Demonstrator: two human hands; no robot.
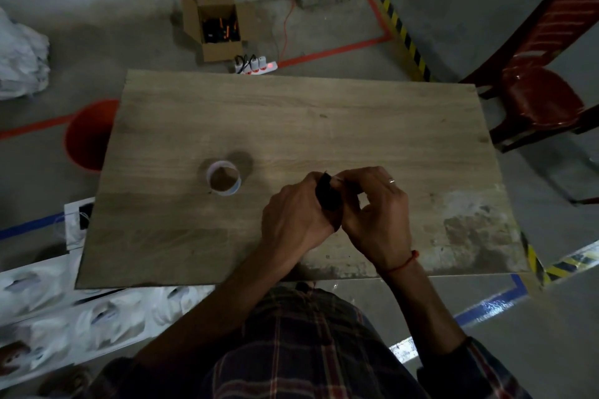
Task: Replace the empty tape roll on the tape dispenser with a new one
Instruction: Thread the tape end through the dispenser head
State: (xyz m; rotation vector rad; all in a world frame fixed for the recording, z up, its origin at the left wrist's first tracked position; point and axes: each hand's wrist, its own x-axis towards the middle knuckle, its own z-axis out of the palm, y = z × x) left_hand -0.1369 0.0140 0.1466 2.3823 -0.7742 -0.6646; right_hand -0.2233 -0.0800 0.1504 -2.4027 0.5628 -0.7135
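Our left hand and right hand clasp the black dispenser; we judge it mid-swap; next, the roll left of our grip

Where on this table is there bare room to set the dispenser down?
The table's whole far half is bare, as is the near-left corner below the tape roll. The crowded spot is the near centre, where the left hand and right hand hold the dispenser.
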